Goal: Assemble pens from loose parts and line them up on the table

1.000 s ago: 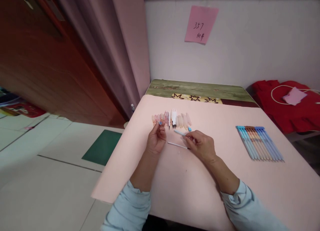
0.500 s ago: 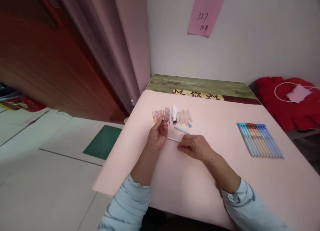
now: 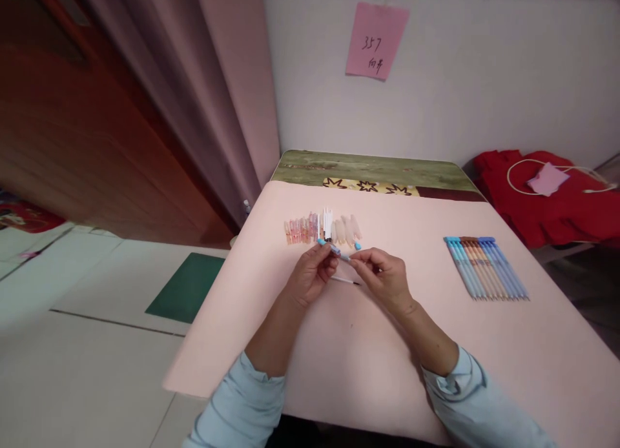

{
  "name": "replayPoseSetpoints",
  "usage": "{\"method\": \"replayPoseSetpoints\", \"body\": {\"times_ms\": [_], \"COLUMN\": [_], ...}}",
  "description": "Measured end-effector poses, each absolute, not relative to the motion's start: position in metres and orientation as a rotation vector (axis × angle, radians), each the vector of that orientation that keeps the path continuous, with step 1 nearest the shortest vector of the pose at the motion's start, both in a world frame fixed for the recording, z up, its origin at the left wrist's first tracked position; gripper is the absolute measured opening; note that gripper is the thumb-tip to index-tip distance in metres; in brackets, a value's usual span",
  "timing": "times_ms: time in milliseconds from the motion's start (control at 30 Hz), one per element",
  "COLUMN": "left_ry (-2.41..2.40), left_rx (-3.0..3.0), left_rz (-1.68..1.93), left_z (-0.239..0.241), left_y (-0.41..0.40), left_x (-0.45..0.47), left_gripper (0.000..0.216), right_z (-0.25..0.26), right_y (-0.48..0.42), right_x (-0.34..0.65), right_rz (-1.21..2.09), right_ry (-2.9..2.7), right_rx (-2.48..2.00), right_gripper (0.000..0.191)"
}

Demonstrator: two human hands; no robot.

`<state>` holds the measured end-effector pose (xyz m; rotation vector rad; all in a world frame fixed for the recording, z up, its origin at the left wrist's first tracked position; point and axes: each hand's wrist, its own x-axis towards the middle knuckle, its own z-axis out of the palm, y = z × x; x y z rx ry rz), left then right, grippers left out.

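Observation:
My left hand (image 3: 314,274) pinches a short patterned pen barrel (image 3: 334,248), with a bright blue piece at its far end. The fingers of my right hand (image 3: 385,277) are closed on a pale blue pen barrel (image 3: 344,257), whose end meets the patterned barrel; whether the two are joined I cannot tell. A white pen refill (image 3: 345,280) with a dark tip lies on the table just below both hands. Beyond my hands are a small blue pen cap (image 3: 358,246), several white refills (image 3: 328,222), pink patterned barrels (image 3: 301,230) and translucent pale barrels (image 3: 345,230).
A row of whole pens (image 3: 487,267) in blue and brown lies on the right of the pink-covered table (image 3: 387,383). Red cloth (image 3: 504,196) with a pale cord rests beyond the right edge. A pink note (image 3: 376,41) hangs on the wall.
My right hand has left the white refill on the table and picked up the pale blue barrel. It has brought that barrel against the patterned one in my left hand.

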<state>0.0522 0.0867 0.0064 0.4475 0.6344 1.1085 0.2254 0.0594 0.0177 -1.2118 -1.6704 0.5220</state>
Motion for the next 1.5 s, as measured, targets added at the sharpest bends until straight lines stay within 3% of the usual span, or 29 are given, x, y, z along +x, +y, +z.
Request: {"method": "replayPoseSetpoints", "body": {"times_ms": [500, 633, 867, 1067, 1200, 1400, 1500], "left_ry": [0.647, 0.669, 0.640, 0.595, 0.505, 0.444, 0.451], "left_rx": [0.520, 0.549, 0.539, 0.426, 0.128, -0.089, -0.092], "left_rz": [1.022, 1.002, 0.942, 0.940, 0.976, 1.004, 0.992], "left_z": [0.009, 0.008, 0.009, 0.009, 0.016, 0.027, 0.027], "left_y": [0.082, 0.082, 0.080, 0.081, 0.084, 0.085, 0.085], "left_x": [0.060, 0.059, 0.057, 0.056, 0.049, 0.044, 0.044], "left_gripper": [0.023, 0.024, 0.025, 0.015, 0.017, 0.024, 0.023], "right_z": [0.015, 0.015, 0.013, 0.012, 0.010, 0.002, 0.000], "right_y": [0.056, 0.058, 0.061, 0.058, 0.056, 0.060, 0.062], "right_x": [0.226, 0.225, 0.222, 0.215, 0.217, 0.224, 0.224], "right_rz": [0.154, 0.331, 0.923, 1.147, 0.959, 0.182, 0.038], "right_ry": [-1.882, -1.777, -1.467, -1.368, -1.415, -1.733, -1.847], "right_rx": [-1.177, -1.217, -1.254, -1.170, -1.223, -1.471, -1.485], "right_gripper": [0.015, 0.017, 0.026, 0.030, 0.028, 0.021, 0.020]}}
